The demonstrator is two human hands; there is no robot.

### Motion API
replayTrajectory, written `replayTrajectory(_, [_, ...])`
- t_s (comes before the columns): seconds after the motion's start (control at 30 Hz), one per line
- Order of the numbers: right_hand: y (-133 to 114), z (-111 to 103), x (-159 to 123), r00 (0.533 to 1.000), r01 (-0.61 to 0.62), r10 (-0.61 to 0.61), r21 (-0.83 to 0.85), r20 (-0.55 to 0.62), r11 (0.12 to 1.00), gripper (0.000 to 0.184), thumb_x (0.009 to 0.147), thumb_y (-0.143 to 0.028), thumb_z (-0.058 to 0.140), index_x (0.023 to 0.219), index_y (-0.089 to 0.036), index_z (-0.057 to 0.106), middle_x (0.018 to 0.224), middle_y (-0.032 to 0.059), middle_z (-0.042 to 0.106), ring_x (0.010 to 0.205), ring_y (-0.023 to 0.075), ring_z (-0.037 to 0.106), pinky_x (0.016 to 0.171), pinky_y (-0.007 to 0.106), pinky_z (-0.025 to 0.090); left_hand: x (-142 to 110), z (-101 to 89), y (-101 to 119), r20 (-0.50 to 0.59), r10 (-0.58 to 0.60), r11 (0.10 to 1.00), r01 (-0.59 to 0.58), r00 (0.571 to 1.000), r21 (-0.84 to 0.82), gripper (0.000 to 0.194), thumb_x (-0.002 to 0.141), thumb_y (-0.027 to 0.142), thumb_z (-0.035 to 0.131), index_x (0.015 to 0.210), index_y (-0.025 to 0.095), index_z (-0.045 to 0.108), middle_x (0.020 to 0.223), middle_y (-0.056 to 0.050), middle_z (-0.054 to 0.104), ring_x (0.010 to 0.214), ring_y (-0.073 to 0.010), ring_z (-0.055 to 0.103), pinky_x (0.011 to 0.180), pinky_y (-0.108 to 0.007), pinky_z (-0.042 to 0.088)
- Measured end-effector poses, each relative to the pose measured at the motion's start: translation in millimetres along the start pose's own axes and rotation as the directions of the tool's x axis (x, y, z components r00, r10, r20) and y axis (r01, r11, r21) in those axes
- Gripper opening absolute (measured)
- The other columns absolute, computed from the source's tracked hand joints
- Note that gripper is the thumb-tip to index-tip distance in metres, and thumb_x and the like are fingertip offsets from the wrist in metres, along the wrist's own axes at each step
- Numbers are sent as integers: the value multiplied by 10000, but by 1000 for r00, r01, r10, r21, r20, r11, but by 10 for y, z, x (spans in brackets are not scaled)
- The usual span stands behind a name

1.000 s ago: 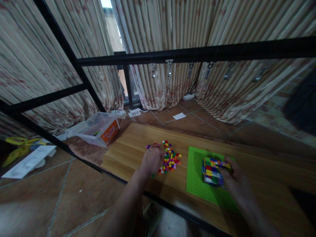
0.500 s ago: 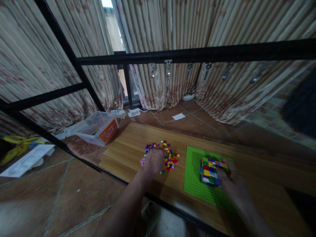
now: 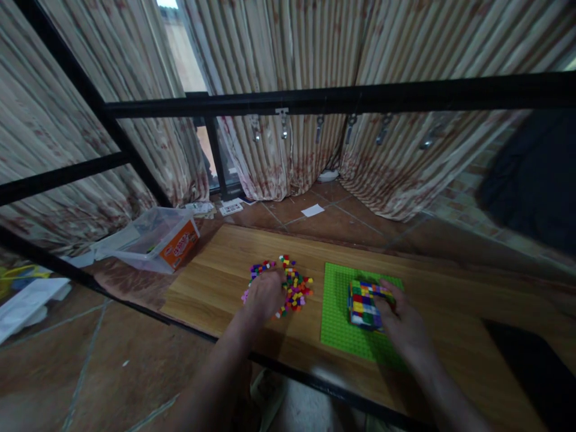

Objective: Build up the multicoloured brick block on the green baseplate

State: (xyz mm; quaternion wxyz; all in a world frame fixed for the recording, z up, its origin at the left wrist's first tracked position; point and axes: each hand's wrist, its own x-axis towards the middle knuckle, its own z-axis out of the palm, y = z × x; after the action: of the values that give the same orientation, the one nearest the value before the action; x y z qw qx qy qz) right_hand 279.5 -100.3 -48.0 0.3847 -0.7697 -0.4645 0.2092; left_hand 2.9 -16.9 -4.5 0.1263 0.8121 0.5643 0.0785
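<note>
My left hand (image 3: 266,294) is over a loose pile of small coloured toy bricks (image 3: 296,291) on the wooden table. Its back faces me and its fingertips are hidden among the bricks, so I cannot see whether it holds one. On the right, a multicoloured block built of toy bricks (image 3: 362,306) rests on or just above a green studded baseplate (image 3: 335,306). My right hand (image 3: 398,315) grips this block at its right side, thumb near the front and index finger at the back. The hand covers the block's right end.
The wooden table (image 3: 202,273) has a dark flat panel (image 3: 526,366) at its right. A clear plastic box (image 3: 155,240) with an orange label stands beyond its left end. A black metal bar (image 3: 315,103) with hanging clips crosses in front of curtains (image 3: 279,54).
The whole view has swung to the right, so everything appears shifted left. Both hands stay at about the same places, the left at the pile and the right on the block.
</note>
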Motion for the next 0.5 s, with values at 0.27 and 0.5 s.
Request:
replayTrajectory(0.27, [19, 51, -10, 995, 71, -70, 11, -64, 997, 528, 834, -447, 436, 1272, -177, 557, 1167, 129, 636, 990, 260, 636, 852, 438, 503, 31, -56, 6, 35, -44, 999, 44, 998, 23, 146, 756, 187, 586, 888, 178, 649, 887, -89, 716, 904, -230, 665, 796, -291, 470])
replayTrajectory(0.5, [11, 71, -3, 989, 122, -118, 50, -85, 991, 468, 841, -404, 442, 1240, -194, 566, 1201, 123, 622, 1093, 259, 597, 931, 453, 474, 71, -83, -9, 35, -30, 999, 31, 999, -8, 58, 738, 217, 621, 786, 184, 626, 791, -57, 692, 834, -216, 652, 732, -274, 430])
